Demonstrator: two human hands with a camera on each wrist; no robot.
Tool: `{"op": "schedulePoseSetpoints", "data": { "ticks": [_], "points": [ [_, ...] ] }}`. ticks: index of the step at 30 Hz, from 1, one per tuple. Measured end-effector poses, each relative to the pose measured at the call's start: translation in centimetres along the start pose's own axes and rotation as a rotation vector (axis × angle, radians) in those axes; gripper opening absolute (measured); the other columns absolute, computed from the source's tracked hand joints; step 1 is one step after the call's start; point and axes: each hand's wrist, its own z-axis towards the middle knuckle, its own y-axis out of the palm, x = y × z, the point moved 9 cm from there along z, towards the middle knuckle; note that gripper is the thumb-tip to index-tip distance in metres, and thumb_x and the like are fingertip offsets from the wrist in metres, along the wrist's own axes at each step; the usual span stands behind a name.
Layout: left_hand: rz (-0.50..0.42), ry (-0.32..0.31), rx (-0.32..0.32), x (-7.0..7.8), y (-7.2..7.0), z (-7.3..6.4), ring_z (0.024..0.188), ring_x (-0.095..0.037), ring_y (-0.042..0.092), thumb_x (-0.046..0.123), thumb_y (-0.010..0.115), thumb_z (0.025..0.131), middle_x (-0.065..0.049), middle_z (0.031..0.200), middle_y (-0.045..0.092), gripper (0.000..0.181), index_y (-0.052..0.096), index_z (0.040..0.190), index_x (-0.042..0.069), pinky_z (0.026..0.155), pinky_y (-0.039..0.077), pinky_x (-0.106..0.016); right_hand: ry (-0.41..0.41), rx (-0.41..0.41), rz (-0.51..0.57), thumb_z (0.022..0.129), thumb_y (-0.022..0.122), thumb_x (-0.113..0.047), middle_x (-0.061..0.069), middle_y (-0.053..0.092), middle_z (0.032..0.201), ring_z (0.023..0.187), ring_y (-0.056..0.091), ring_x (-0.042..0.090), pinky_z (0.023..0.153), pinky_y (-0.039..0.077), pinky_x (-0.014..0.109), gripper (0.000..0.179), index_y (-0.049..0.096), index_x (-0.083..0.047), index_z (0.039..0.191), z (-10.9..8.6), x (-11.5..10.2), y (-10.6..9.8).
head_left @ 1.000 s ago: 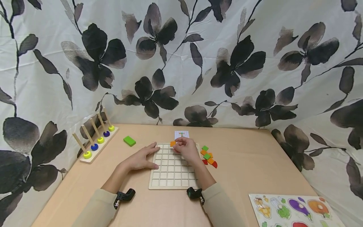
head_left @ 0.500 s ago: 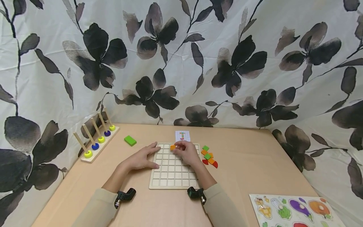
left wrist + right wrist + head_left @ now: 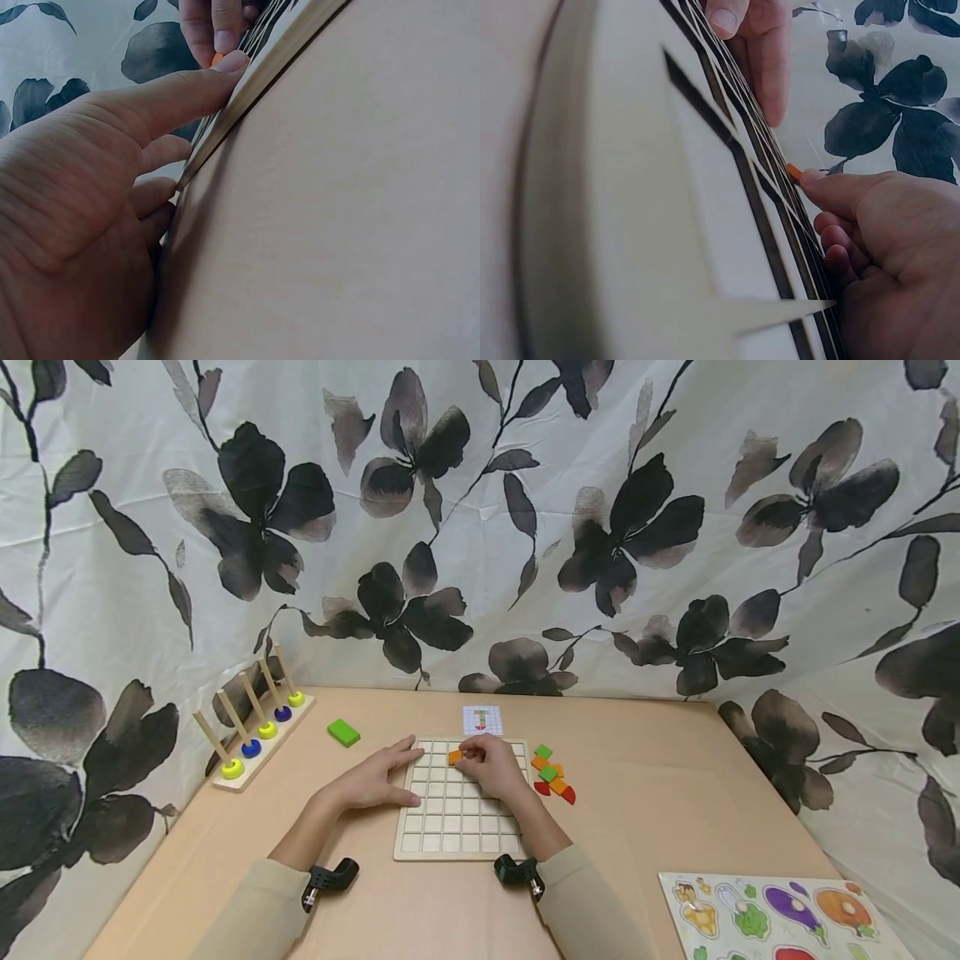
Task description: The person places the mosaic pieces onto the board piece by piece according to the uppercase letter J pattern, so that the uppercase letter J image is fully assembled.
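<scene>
I had right hand point(image 3: 495, 767) pinching orange tile point(image 3: 454, 757) at far part of grid board point(image 3: 460, 822); left hand point(image 3: 372, 778), grasping nothing, touched board's left edge. Loose tiles point(image 3: 548, 773) lay right.

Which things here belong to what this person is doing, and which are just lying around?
Likely part of the job:
grid board, touched by the left hand
orange tile, pinched in the right hand
loose tiles beside the board
pattern card just beyond it

Apparently just lying about:
ringed peg stand
green block
picture board
</scene>
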Motion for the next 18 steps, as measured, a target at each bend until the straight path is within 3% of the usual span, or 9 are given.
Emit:
{"op": "schedulePoseSetpoints", "data": {
  "ticks": [18],
  "points": [
    [-0.01, 0.0, 0.002, -0.07, 0.03, 0.0, 0.161, -0.044, 0.012, 0.045, 0.085, 0.083, -0.015, 0.175, 0.015, 0.095, 0.042, 0.16, 0.011, 0.127, 0.015, -0.066, -0.006, -0.006, -0.075, 0.091, 0.082, -0.014, 0.005, 0.063, 0.096, 0.076, 0.051, 0.013, 0.066, 0.044, 0.022, 0.022, 0.078, -0.004, 0.111, 0.04, -0.13, 0.17]
  ]
}}
